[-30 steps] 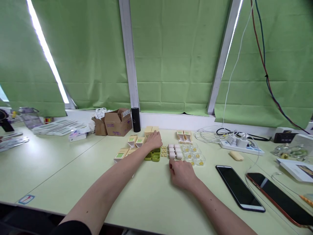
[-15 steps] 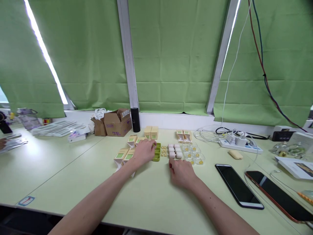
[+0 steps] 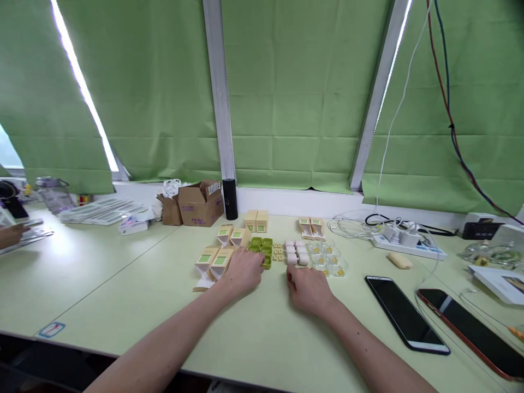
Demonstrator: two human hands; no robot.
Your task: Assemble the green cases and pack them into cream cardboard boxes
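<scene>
My left hand (image 3: 246, 268) is closed, its fingertips around the nearest small green case (image 3: 267, 262) at the front of a group of green cases (image 3: 261, 242). The fingers hide part of that case. Just right of the group lie several tiny yellow squares (image 3: 277, 252). My right hand (image 3: 310, 289) rests on the table with its fingers curled and nothing visible in them. Its fingertips lie just in front of the pale pink rounded cases (image 3: 297, 252). Beside these, clear plastic shells (image 3: 327, 256) each hold a small yellow piece.
Small cardboard boxes (image 3: 221, 262) with green windows stand at left, more cardboard boxes (image 3: 256, 221) behind. A black cylinder (image 3: 230, 199) and a carton (image 3: 201, 203) are by the wall. Two phones (image 3: 405, 314) and a power strip (image 3: 409, 245) lie right. Another person's hand (image 3: 12, 236) shows far left.
My left hand has moved from the back of the green cases toward the front, uncovering more of them. My right hand stays by the pink cases. The view has shifted slightly.
</scene>
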